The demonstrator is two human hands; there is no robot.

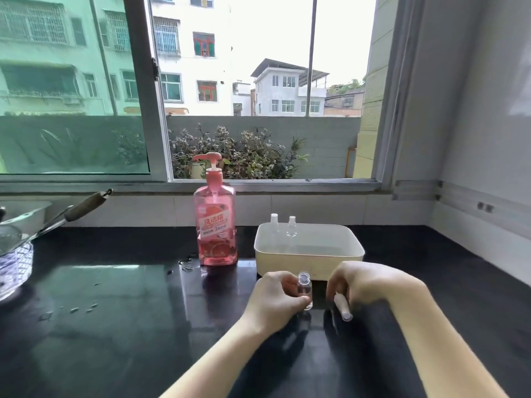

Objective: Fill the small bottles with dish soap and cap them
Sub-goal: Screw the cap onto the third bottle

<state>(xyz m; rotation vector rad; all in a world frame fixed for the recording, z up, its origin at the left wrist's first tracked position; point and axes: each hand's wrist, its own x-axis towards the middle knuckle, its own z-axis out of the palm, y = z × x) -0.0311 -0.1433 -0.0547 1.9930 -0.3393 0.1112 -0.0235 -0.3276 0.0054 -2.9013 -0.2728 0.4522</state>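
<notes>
My left hand grips a small clear bottle upright on the black counter; its neck is uncapped. Just to its right, my right hand holds a white cap with its end pointing down and towards me. The pink dish soap pump bottle stands upright behind and to the left of my hands. Two more small clear bottles with white caps stand in the far left part of a cream tub directly behind my hands.
The black counter has water drops near the soap bottle. At the far left sits a glass container with long-handled utensils sticking out. A window sill and tiled wall run behind; a white wall closes the right side.
</notes>
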